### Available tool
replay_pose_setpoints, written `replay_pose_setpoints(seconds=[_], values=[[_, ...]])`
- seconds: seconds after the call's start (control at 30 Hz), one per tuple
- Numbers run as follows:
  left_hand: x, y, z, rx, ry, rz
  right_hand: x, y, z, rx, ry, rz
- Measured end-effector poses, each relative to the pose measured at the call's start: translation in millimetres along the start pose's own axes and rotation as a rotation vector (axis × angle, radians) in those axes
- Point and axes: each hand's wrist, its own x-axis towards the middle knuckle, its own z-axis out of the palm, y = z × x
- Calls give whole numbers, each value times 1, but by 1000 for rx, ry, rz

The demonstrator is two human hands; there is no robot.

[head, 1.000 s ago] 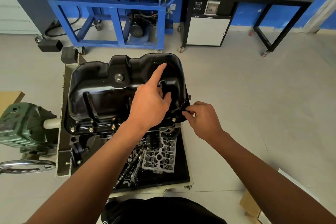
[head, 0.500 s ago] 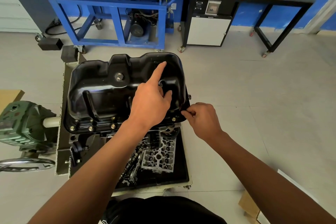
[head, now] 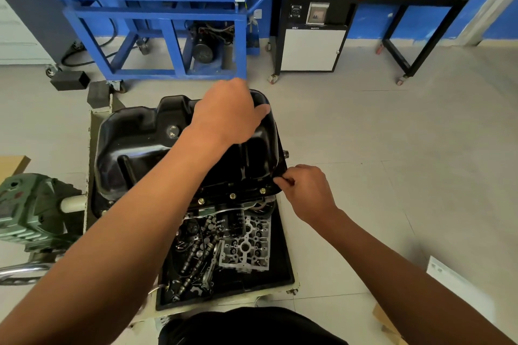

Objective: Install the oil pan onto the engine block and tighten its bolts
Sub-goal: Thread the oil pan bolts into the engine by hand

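I see the oil pan (head: 145,143) seated on the engine block (head: 206,209), with bolts (head: 232,196) along its near flange. My right hand (head: 308,190) pinches the flange's near right corner. My left hand (head: 229,115) covers the pan's far right rim; its fingers are hidden, so I cannot tell its grip.

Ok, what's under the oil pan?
Below the oil pan a black oil filter shows, and lower down a tray holds camshafts and a silver casting. The pan and left forearm cover the engine block itself.
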Motion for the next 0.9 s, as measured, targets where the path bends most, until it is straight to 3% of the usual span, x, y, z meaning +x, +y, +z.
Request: replay_pose_setpoints(seconds=[0.13,0.5,0.9], values=[[4,3,-2,31,-47,3,-1,0,0,-28,31,12],[1,0,1,-12,13,30,-4,-3,2,94,79,-39],[5,-3,4,-61,34,-4,0,2,-12,64,-98,-93]])
